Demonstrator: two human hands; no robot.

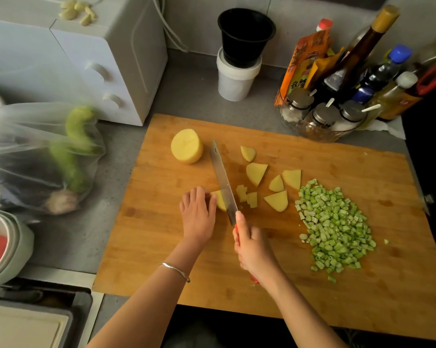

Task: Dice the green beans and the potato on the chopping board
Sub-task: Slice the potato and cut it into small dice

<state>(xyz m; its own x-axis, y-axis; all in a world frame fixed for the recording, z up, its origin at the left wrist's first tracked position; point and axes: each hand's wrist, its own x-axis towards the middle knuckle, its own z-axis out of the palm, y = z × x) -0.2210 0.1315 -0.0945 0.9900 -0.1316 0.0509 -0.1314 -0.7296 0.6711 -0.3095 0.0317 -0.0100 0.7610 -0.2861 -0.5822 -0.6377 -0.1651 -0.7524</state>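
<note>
Yellow potato piece [219, 200] between left grip [198, 214] and knife [223, 182]

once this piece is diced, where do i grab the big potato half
Pinch the potato half across its curved sides, coming from above and the left with the left hand: it stands clear of the other pieces, and the knife blade lies just to its right.
</note>
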